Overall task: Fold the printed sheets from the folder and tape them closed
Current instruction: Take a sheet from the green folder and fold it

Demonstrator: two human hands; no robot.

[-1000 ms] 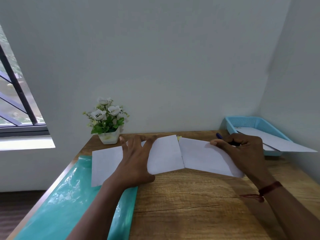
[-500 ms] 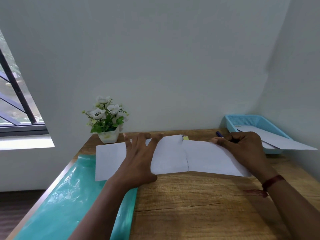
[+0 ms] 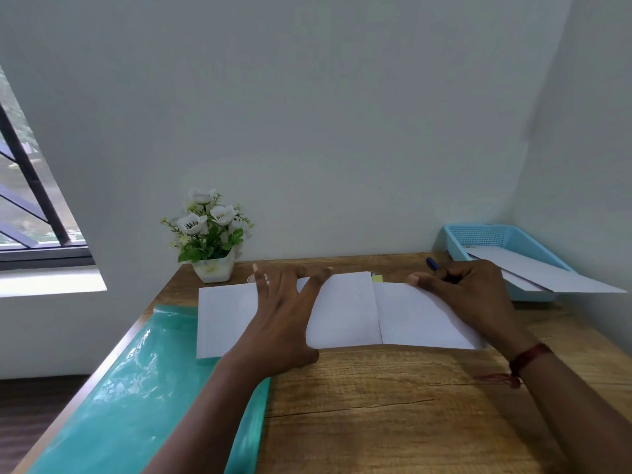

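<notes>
"While you stood there, where did the sheet (image 3: 345, 313) lie?"

"Across the desk (image 3: 376, 405), its left end over the folder (image 3: 136, 388), bare wood along its near edge. The left hand (image 3: 280, 323) pressed it flat, fingers spread. The right hand (image 3: 475, 295) sat curled, thumb at the far edge. Whether it gripped the blue pen (image 3: 432, 263), I couldn't tell. Any print was too faint to read."
</notes>
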